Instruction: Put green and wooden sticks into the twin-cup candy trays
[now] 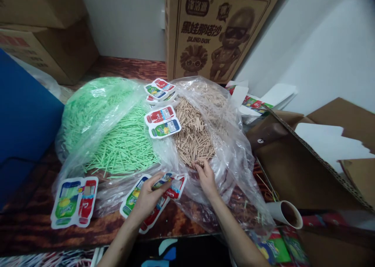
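My left hand (149, 196) is closed on a bottle-shaped printed card pack (175, 187) held over the table's front edge, thumb on top. My right hand (205, 175) reaches into a clear plastic bag of tan wooden sticks (193, 134), fingertips pinching at the sticks at the bag's near edge. To the left lies a second clear bag full of green sticks (117, 138). Another bottle-shaped pack (74, 202) lies flat on the table at the left.
More bottle-shaped packs (162, 121) rest on top of the bags, with others (159, 89) behind. A printed cardboard box (216, 29) stands at the back, open brown cartons (295, 165) at right, a cardboard tube (285, 213) near the front right, a blue panel (23, 118) at left.
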{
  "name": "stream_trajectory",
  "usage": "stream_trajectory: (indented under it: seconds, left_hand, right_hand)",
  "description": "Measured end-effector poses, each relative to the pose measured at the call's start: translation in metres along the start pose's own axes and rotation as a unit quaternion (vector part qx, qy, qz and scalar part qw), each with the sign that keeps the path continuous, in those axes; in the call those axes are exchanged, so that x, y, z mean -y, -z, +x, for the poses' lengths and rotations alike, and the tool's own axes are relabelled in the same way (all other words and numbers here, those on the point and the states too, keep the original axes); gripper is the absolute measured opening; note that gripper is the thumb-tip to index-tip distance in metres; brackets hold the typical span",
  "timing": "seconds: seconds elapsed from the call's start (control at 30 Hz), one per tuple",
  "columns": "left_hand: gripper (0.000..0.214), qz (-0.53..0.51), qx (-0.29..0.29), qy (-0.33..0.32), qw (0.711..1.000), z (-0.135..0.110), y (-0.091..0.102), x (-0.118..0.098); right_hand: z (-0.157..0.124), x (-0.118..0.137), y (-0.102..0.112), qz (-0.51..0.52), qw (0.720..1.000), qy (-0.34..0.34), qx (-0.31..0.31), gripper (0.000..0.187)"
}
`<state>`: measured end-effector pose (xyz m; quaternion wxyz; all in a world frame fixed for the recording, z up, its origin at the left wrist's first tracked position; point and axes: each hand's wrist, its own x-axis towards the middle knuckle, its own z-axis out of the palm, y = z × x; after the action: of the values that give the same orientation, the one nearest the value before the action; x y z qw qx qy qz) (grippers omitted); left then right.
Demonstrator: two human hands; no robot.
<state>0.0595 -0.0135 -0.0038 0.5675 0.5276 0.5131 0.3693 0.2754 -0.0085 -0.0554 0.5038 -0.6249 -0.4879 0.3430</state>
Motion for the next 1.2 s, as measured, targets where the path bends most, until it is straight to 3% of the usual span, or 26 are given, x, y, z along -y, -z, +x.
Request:
stream_trajectory:
  seconds: [0.23, 0.57, 0.8, 1.2]
  left_hand:
    - [0.020, -0.024, 0.003, 0.006, 1.000, -0.002, 0.002, -0.003]
    - [0.023, -0.027, -0.013, 0.001, 1.000, -0.005, 0.015, 0.013]
    - [0.023, -0.031, -0.013, 0.011, 0.999, -0.008, 0.024, 0.014]
    - [0.020, -0.012, -0.006, 0.015, 1.000, -0.004, 0.020, 0.016]
  right_hand:
    - [-0.014, 0.003, 0.002, 0.000, 0.999, 0.019, 0.040, 0.018]
    - [-0.019, 0.055, -0.019, 0.049, 0.986, 0.078, 0.136, 0.018]
    - [-0.019, 0.058, -0.027, 0.044, 0.983, 0.092, 0.156, 0.020]
    - [-0.019, 0.061, -0.025, 0.053, 0.982, 0.094, 0.156, 0.022]
